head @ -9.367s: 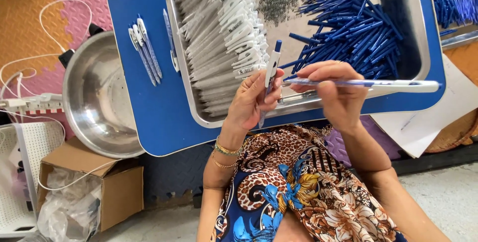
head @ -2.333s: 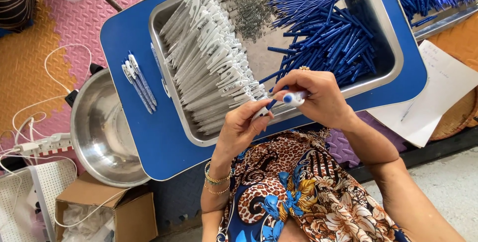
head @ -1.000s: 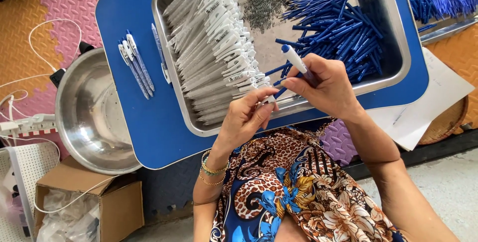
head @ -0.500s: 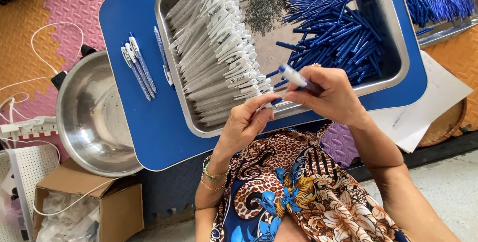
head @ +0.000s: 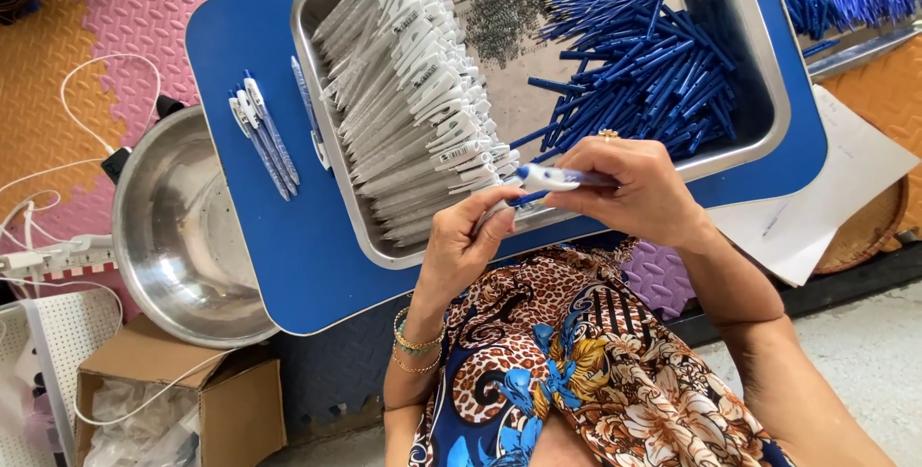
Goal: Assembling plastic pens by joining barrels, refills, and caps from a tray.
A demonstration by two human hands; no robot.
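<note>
I see my right hand (head: 642,190) pinching a white-and-blue pen (head: 555,178), its fingers (head: 615,164) wrapped narrowly round the rear of the barrel. The pen lies almost level, long axis running left to right across the view, with its white end pointing left toward my left hand (head: 471,248). That hand sits just below and left of the pen, fingers curled close together around what looks like a pale barrel part (head: 495,216) with a blue tip (head: 530,200), though my thumb hides much of it. Both hands hover over the near rim of the steel tray (head: 768,73), which rests on a blue bench (head: 259,227). Inside the tray, white barrels (head: 413,102) lie stacked at left and blue refills (head: 653,63) at right. Finished pens (head: 261,131) lie on the bench left of the tray.
</note>
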